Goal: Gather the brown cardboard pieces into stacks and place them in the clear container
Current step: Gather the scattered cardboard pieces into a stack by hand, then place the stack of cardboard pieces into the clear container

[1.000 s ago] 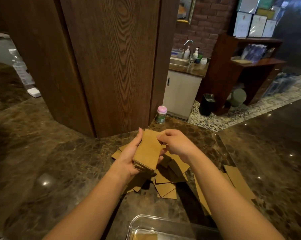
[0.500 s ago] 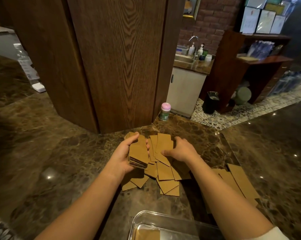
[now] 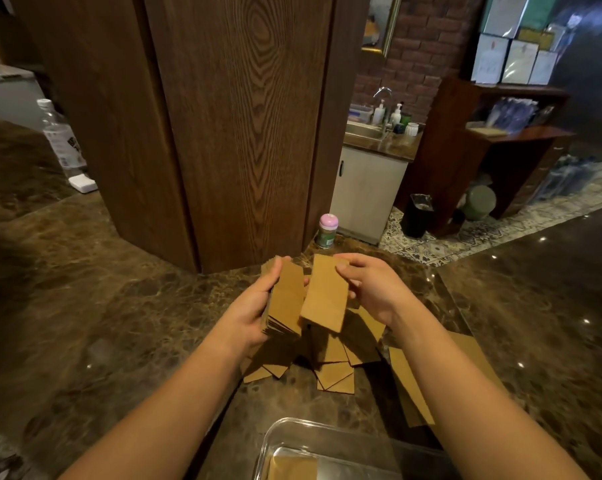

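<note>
My left hand grips a thick stack of brown cardboard pieces above the dark marble counter. Right beside it, my right hand pinches a few more cardboard pieces, lifted and almost touching the stack. Loose cardboard pieces lie scattered on the counter below both hands. Larger cardboard strips lie to the right, partly under my right forearm. The clear container sits at the bottom edge of the view with some cardboard inside it.
A wide wooden pillar rises just behind the pile. A small pink-capped jar stands at its base. A plastic bottle and a white block stand at far left. The counter's edge runs along the right, with tiled floor beyond.
My right hand has risen off the pile holding a few cardboard pieces and brought them up next to the stack in my left hand, which has also lifted slightly.
</note>
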Motion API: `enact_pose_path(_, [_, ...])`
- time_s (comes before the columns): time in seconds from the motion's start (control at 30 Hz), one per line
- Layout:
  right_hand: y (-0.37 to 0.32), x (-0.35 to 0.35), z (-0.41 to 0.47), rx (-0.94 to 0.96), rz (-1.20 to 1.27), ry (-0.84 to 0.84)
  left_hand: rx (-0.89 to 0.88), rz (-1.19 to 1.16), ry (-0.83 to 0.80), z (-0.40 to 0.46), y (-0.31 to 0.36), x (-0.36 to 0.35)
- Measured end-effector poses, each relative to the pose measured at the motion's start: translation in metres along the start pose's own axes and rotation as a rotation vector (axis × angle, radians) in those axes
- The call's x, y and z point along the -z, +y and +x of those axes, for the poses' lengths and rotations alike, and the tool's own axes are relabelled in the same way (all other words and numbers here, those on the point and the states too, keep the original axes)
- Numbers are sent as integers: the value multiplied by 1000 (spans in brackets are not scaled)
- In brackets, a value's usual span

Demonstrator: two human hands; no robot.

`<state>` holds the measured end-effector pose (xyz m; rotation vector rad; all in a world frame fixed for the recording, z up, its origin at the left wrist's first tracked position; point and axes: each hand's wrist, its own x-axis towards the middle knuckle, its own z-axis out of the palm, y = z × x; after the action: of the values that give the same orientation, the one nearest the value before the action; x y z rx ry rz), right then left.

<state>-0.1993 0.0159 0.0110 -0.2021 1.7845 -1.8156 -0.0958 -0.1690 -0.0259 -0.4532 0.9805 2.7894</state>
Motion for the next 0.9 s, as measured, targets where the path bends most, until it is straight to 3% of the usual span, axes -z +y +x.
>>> enact_pose_path(0.07, [0, -17, -13, 72, -70, -17, 45, 70, -70, -8, -5, -11])
enact_pose_path(0.33, [-1, -41, -69, 444, -643, 217, -22, 146, -83, -47, -19, -39])
enact_pose_path(0.4, [-10, -33, -87, 487, -697, 65, -16, 222, -85, -58, -22, -41])
enact_pose_path(0.47, [-19, -29, -107, 479, -764, -226, -7, 249, -89, -66, -26, -44])
enact_pose_path(0.53, [-23, -32, -125, 496, -1034, -365, -20, 240, -119, -75, -33, -51])
enact_pose_path(0.63, [-20, -40, -141, 568, -1293, -361, -38, 235, -116, -85, -48, -62])
enact_pose_path(0.9, [7, -41, -171, 585, -1288, -389, 17, 183, 8, -112, -81, -60])
